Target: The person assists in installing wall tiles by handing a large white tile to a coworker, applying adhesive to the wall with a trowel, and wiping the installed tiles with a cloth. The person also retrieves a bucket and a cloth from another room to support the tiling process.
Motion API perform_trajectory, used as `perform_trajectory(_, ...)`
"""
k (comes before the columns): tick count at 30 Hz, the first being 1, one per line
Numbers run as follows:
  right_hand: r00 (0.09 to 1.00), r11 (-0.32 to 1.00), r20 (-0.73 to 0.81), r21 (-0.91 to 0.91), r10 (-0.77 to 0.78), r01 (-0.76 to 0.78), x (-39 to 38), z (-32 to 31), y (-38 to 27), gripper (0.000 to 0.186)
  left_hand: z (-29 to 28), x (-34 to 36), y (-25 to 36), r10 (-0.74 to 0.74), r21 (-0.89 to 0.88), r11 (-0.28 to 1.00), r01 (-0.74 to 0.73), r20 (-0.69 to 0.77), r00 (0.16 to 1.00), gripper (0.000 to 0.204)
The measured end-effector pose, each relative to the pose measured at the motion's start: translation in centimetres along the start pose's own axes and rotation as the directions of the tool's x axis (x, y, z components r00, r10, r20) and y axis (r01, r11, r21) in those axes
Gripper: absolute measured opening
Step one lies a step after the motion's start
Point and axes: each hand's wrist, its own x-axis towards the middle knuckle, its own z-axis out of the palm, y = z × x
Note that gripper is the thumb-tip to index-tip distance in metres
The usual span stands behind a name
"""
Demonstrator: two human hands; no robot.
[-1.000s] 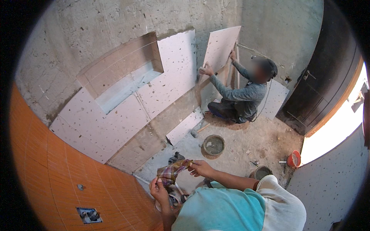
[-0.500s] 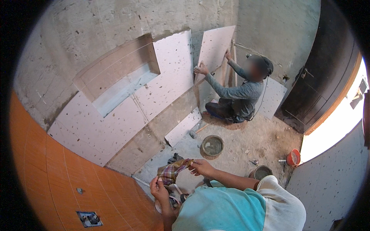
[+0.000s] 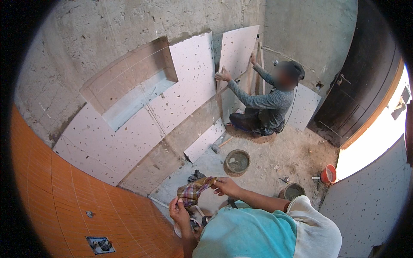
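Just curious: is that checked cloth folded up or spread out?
Bunched, not spread flat: the checked cloth hangs crumpled between the left hand and right hand.

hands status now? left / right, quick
Left hand: closed on the lower end of the plaid cloth.
Right hand: closed, pinching the upper end of the same cloth.
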Motion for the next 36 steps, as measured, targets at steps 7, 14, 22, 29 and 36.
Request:
perform_trajectory(7,0.942,0.583,0.111,-0.76,-0.318,0.286,0.0,-1.8,-0.7,0.059,-0.5,0.2,0.9,0.004,0.065,0.998,-0.002,-0.038,0.999,0.015)
perform_trajectory(14,0.903,0.562,0.304,-0.707,-0.304,0.428,-0.3,1.5,-1.4,0.076,-0.4,1.3,3.3,0.082,0.085,0.993,-0.086,0.043,0.996,0.014)
perform_trajectory(22,0.899,0.701,0.275,-0.564,-0.34,0.437,-0.1,3.1,-2.9,0.076,0.7,1.7,5.6,0.2,0.007,0.979,-0.203,0.141,0.97,0.014)
perform_trajectory(29,0.881,0.759,0.205,-0.449,-0.426,0.471,0.5,2.7,-2.3,0.068,1.2,1.7,5.5,0.121,-0.085,0.99,-0.109,0.15,0.981,0.014)
perform_trajectory(36,0.926,0.795,0.197,-0.475,-0.322,0.378,1.0,2.4,-1.8,0.065,1.5,1.7,5.1,0.139,-0.072,0.989,-0.127,0.189,0.972,0.013)
